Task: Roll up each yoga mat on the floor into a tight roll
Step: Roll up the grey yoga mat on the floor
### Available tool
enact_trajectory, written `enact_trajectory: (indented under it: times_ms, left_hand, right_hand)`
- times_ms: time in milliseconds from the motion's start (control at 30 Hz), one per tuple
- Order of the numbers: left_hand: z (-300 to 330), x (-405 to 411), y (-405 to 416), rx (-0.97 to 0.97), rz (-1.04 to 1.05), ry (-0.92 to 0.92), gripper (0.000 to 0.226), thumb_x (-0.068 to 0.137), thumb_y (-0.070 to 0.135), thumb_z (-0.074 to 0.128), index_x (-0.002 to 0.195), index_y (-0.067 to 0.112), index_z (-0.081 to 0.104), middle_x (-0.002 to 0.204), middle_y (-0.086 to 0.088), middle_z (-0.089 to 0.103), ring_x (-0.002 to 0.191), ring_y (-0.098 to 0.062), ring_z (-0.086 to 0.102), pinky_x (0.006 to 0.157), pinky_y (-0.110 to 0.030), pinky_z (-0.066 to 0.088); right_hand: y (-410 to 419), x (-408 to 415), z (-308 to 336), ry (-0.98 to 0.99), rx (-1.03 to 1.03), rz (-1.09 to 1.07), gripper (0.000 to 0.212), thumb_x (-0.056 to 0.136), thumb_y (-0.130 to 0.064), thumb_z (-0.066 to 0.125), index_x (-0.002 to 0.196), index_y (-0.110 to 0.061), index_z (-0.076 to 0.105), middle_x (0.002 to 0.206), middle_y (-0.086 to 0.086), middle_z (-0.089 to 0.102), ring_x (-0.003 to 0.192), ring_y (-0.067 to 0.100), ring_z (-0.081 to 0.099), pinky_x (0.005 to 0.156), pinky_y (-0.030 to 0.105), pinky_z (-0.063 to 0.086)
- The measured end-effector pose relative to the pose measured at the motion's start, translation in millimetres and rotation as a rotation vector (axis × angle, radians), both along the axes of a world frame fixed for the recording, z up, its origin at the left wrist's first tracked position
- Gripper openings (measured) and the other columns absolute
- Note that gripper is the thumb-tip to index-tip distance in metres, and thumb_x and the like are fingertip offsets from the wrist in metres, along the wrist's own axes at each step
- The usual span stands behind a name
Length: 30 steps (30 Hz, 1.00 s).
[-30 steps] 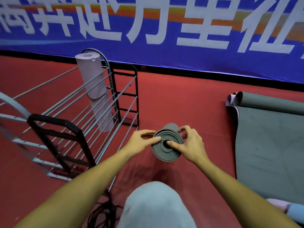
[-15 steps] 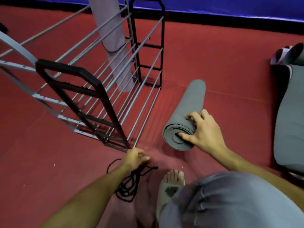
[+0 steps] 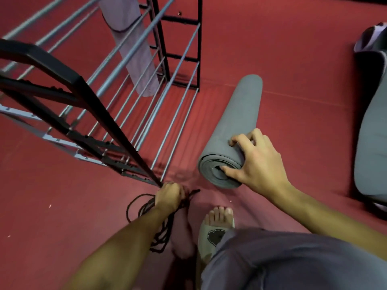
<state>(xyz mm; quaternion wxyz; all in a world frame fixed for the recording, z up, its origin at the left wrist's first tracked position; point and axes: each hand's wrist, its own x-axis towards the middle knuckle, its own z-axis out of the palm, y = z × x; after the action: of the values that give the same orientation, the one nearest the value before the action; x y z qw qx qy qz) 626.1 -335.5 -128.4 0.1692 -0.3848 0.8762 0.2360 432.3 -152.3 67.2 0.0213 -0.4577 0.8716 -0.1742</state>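
Gripping the near end of one rolled grey mat (image 3: 234, 130), your right hand (image 3: 259, 162) has its fingers curled over the top of the roll and its thumb pressed against the spiral end face. That roll lies on the red floor (image 3: 293, 59), pointing away from you, just right of the rack (image 3: 117, 105).

Your left hand (image 3: 169, 195) is closed around a bundle of black cord (image 3: 146, 208) at the rack's near corner; loops of the cord trail on the floor beside your forearm.

Mats counted: three in view.
1. The grey roll under your right hand, wound up, layers visible at the end.
2. A pale lilac rolled mat (image 3: 134, 49), standing tilted inside the rack behind its rails.
3. A grey mat (image 3: 372, 130) at the right edge, spread on the floor, with a curled end at its far side; its full extent is cut off by the frame.

Racks: one, black frame with grey metal rails.

One bare foot (image 3: 217, 222) in a pale slipper with a dark heart mark shows below the roll, next to your knee.
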Motion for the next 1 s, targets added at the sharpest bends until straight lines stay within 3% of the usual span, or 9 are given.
enact_trajectory:
  times_ms: [67, 233, 400, 567, 733, 800, 900, 933, 1000]
  left_hand:
    - [10, -4, -5, 0.041, 0.092, 0.057, 0.012, 0.089, 0.033, 0.075, 0.088, 0.023, 0.068, 0.094, 0.001, 0.075, 0.099, -0.025, 0.069, 0.074, -0.033, 0.049]
    - [46, -11, -4, 0.101, 0.183, 0.215, 0.010, 0.087, 0.023, 0.069, 0.083, 0.027, 0.061, 0.083, 0.014, 0.071, 0.088, -0.018, 0.068, 0.082, -0.035, 0.055]
    - [95, -29, -4, 0.073, 0.256, 0.370, 0.021, 0.087, 0.042, 0.073, 0.086, 0.028, 0.057, 0.081, 0.013, 0.072, 0.086, -0.018, 0.070, 0.080, -0.036, 0.055]
    - [191, -88, 1, 0.011, 0.213, 0.669, 0.029, 0.078, 0.022, 0.088, 0.080, 0.023, 0.059, 0.067, 0.010, 0.064, 0.070, -0.015, 0.064, 0.071, -0.036, 0.053]
    - [318, -170, 23, -0.097, -0.081, 0.745, 0.030, 0.072, 0.039, 0.089, 0.074, 0.034, 0.059, 0.073, 0.017, 0.069, 0.073, -0.008, 0.068, 0.065, -0.031, 0.054]
    - [365, -193, 41, -0.104, -0.299, 0.763, 0.024, 0.070, 0.036, 0.087, 0.073, 0.037, 0.063, 0.076, 0.017, 0.072, 0.077, -0.005, 0.070, 0.071, -0.036, 0.058]
    - [420, -211, 79, -0.094, -0.575, 0.752, 0.023, 0.073, 0.022, 0.091, 0.082, 0.024, 0.070, 0.078, 0.010, 0.075, 0.074, -0.001, 0.070, 0.072, -0.030, 0.057]
    - [431, -213, 92, -0.104, -0.648, 0.743, 0.023, 0.074, 0.018, 0.090, 0.084, 0.021, 0.070, 0.079, 0.009, 0.075, 0.074, 0.000, 0.070, 0.071, -0.027, 0.055]
    - [446, -213, 116, -0.122, -0.752, 0.747, 0.025, 0.075, 0.014, 0.088, 0.089, 0.019, 0.068, 0.082, 0.008, 0.074, 0.075, -0.002, 0.069, 0.071, -0.024, 0.053]
  right_hand:
    - [3, -3, 7, 0.012, 0.006, 0.005, 0.070, 0.066, -0.065, 0.083, 0.121, -0.033, 0.053, 0.109, -0.007, 0.038, 0.097, 0.021, 0.044, 0.062, 0.037, 0.047]
    - [14, -12, 28, 0.091, 0.035, 0.057, 0.067, 0.068, -0.063, 0.080, 0.124, -0.033, 0.055, 0.108, -0.006, 0.041, 0.097, 0.023, 0.047, 0.062, 0.036, 0.048]
    - [34, -28, 53, 0.157, 0.123, 0.075, 0.064, 0.075, -0.060, 0.075, 0.130, -0.035, 0.053, 0.113, -0.004, 0.046, 0.100, 0.025, 0.048, 0.066, 0.042, 0.054]
    - [60, -53, 86, 0.165, 0.195, 0.115, 0.059, 0.081, -0.054, 0.075, 0.133, -0.036, 0.053, 0.117, -0.006, 0.049, 0.105, 0.025, 0.050, 0.075, 0.044, 0.055]
    - [92, -77, 142, 0.217, 0.241, 0.219, 0.074, 0.081, -0.057, 0.073, 0.146, -0.039, 0.044, 0.118, -0.006, 0.052, 0.108, 0.025, 0.054, 0.079, 0.044, 0.054]
    - [108, -77, 165, 0.169, 0.201, 0.172, 0.097, 0.078, -0.052, 0.078, 0.156, -0.040, 0.022, 0.120, -0.001, 0.059, 0.109, 0.028, 0.058, 0.084, 0.047, 0.054]
    - [130, -74, 194, -0.013, 0.019, 0.044, 0.131, 0.072, -0.045, 0.087, 0.160, -0.043, -0.010, 0.103, 0.006, 0.071, 0.090, 0.032, 0.067, 0.080, 0.049, 0.055]
    - [138, -74, 202, -0.050, -0.036, 0.008, 0.132, 0.071, -0.043, 0.088, 0.160, -0.044, -0.010, 0.095, 0.005, 0.072, 0.084, 0.030, 0.067, 0.078, 0.047, 0.056]
    - [153, -77, 216, -0.074, -0.123, -0.041, 0.113, 0.070, -0.047, 0.087, 0.157, -0.045, 0.014, 0.090, -0.001, 0.072, 0.083, 0.026, 0.067, 0.079, 0.045, 0.056]
